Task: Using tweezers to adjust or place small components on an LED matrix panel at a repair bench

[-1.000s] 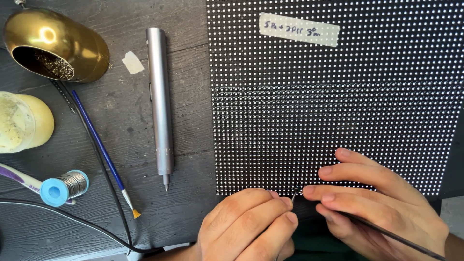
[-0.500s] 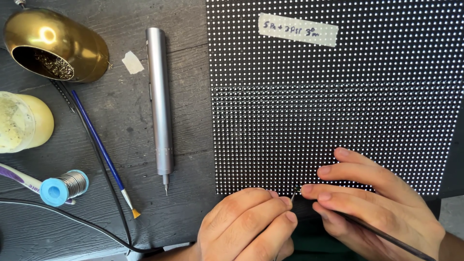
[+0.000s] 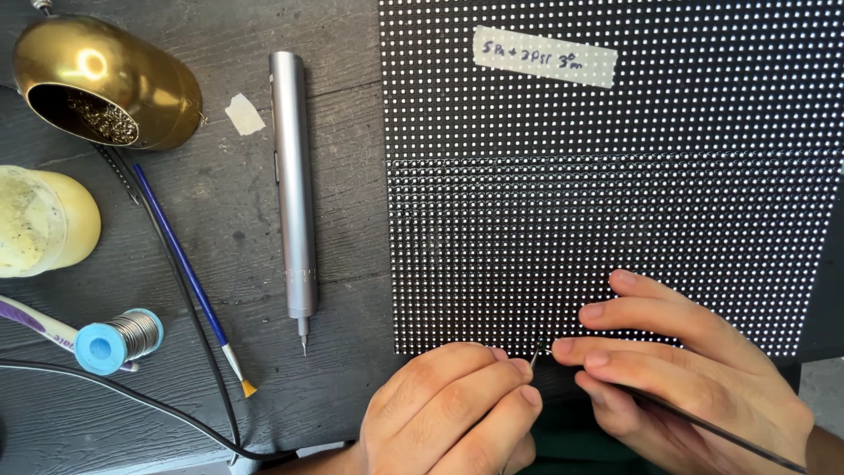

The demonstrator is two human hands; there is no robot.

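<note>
Both hands sit at the near edge of the LED panel [image 3: 607, 193], a black board of white dots filling the right of the view, a strip of tape [image 3: 545, 56] stuck near its far edge. The left hand [image 3: 453, 409] is curled into a loose fist, fingertips pressed together just at the panel's near edge; what it pinches, if anything, I cannot tell. The right hand [image 3: 686, 369] lies beside it, fingers stretched flat onto the dots, closed on a thin dark tool [image 3: 703, 427] whose shaft runs off to the near right. Its fine tip meets the panel edge right between the two hands. Over on the left of the grey table [image 3: 343, 114]: a silver pen-shaped driver [image 3: 294, 185] lying lengthwise, a blue brush [image 3: 189, 277], a solder spool [image 3: 114, 339], a brass tip-cleaner pot [image 3: 105, 84] at the far corner, a yellowish jar [image 3: 40, 220].
</note>
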